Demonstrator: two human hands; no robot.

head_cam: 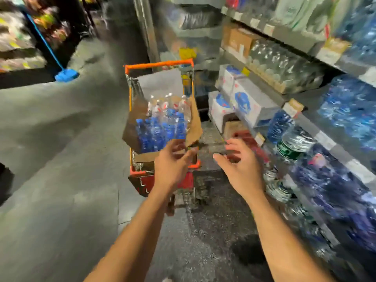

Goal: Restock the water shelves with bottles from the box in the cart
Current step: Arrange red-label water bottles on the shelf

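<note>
An orange-framed shopping cart (158, 65) stands in the aisle ahead of me. In it sits an open cardboard box (132, 131) packed with several clear water bottles with blue labels (162, 127). My left hand (173, 159) reaches over the near edge of the box, fingers apart, holding nothing. My right hand (240, 163) hovers to the right of the cart, open and empty. The water shelves (325, 139) run along the right, stocked with large blue bottles and wrapped packs. The picture is blurred.
A blue broom (66, 75) leans against the snack shelves at the far left. Cardboard cases and white boxes (244, 102) fill the shelves beyond the cart. A metal post (146, 27) rises behind the cart. Grey floor stretches to the left.
</note>
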